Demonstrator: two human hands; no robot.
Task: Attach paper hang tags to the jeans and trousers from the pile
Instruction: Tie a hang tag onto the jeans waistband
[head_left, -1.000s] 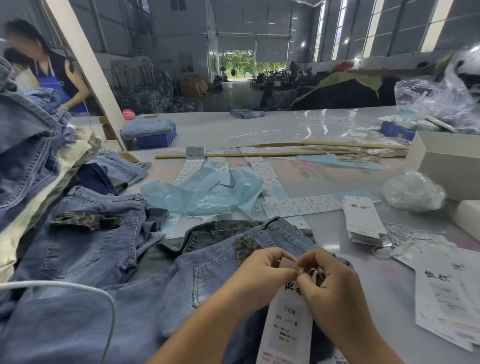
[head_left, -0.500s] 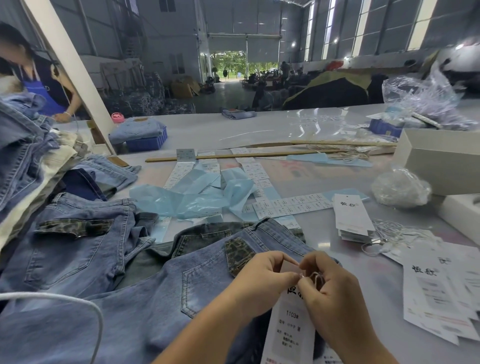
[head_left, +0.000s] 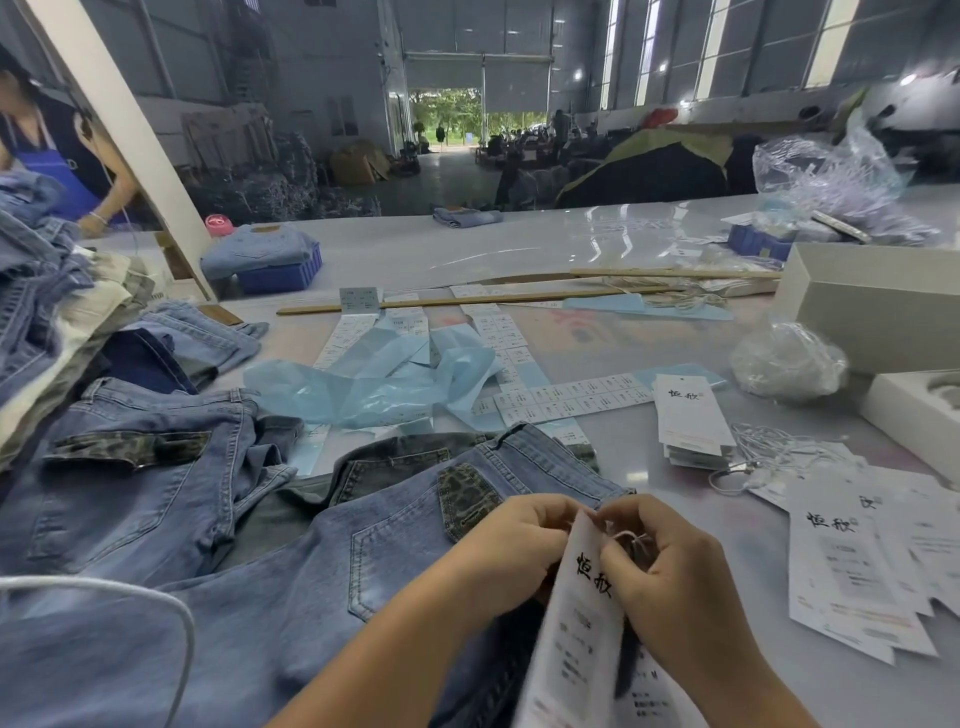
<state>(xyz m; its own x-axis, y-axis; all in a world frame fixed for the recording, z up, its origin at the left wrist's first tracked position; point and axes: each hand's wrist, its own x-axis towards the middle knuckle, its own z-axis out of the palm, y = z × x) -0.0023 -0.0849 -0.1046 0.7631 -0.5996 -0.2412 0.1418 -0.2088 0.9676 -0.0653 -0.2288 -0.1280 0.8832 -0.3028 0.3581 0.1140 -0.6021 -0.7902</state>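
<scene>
My left hand (head_left: 511, 545) and right hand (head_left: 670, 577) both pinch the hang tag (head_left: 582, 623) over the jeans (head_left: 270, 623) waistband; light, floppy paper, I'd judge; best gripped near its string (head_left: 631, 538).

Your clearest passage is the bare table (head_left: 649, 462) strip between the jeans (head_left: 260, 613) and the stacked hang tags (head_left: 688, 421). Loose tags (head_left: 852, 566) and white boxes (head_left: 878, 306) crowd the right edge; the denim pile (head_left: 47, 322) blocks the left.
</scene>
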